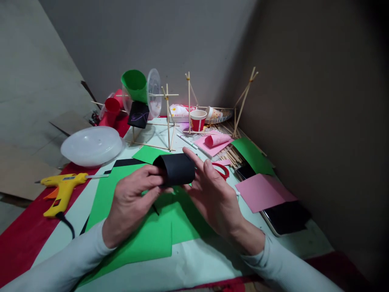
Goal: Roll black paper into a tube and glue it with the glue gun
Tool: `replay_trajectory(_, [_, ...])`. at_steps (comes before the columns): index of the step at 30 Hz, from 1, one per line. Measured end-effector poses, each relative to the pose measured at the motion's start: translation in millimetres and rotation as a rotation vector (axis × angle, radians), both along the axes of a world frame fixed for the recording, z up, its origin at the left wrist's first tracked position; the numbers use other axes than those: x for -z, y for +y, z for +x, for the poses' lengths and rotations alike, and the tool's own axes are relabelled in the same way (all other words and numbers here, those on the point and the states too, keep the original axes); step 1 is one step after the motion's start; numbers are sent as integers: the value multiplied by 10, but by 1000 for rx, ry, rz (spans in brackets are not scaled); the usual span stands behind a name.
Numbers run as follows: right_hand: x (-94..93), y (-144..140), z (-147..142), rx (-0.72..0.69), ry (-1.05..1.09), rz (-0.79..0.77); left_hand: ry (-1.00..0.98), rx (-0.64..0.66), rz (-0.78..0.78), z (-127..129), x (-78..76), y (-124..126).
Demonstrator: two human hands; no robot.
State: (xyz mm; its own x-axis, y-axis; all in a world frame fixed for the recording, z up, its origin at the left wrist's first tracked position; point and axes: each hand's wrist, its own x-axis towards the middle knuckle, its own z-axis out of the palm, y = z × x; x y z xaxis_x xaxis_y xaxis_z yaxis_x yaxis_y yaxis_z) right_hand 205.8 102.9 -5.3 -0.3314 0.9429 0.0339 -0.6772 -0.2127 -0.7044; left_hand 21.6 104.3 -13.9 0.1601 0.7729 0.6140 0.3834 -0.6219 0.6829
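Black paper curled into a short tube (180, 169) is in front of me, above the green sheets, its hollow end facing left. My left hand (136, 192) is closed on that left end, some fingers inside the opening and the thumb below. At the other end, my right hand (211, 186) rests against the tube with its thumb raised and index finger stretched out behind the rim. Its lower fingers are partly hidden by the paper. Green sheets (146, 239) lie underneath, and red-handled scissors (223, 170) are partly covered behind my right hand.
A yellow glue gun (65, 188) and a white balloon-like object (92, 146) lie left. Behind stand stick frames (168, 117), a green paper cone (134, 86) and a red paper cup (198, 120). On the right are pink paper (264, 190), bundled sticks (231, 156) and a dark phone-like device (287, 219).
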Motion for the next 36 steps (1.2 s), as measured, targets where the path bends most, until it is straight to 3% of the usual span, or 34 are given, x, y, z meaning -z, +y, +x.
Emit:
replay_trajectory(3, [17,22,29,50,-32,21,-558,81,-527,3,-20,107])
replay_trajectory(6, [43,53,44,124,-70,11,-1006,187,-829,5,-67,195])
replay_trajectory(11, [71,60,29,146,-124,-5,-1180,358,-948,-9,-139,197])
replay_trajectory(13, [96,61,27,137,-169,32,-1222,350,-976,-9,-163,175])
replay_trajectory(16, [113,77,49,166,-324,218,-1296,256,-1048,17,-199,148])
replay_trajectory(20, [-12,116,99,177,-626,505,-1322,171,-1151,74,-230,108])
replay_trajectory(23, [-125,171,102,76,-677,567,-1292,174,-1212,98,-220,82])
replay_trajectory(27, [-70,301,73,-74,-573,476,-1216,188,-1245,113,-154,77])
replay_trajectory(31, [88,406,82,-94,-549,314,-1065,143,-1242,101,-37,93])
replay_trajectory(36, [153,430,101,-99,-667,151,-674,-9,-1033,5,86,159])
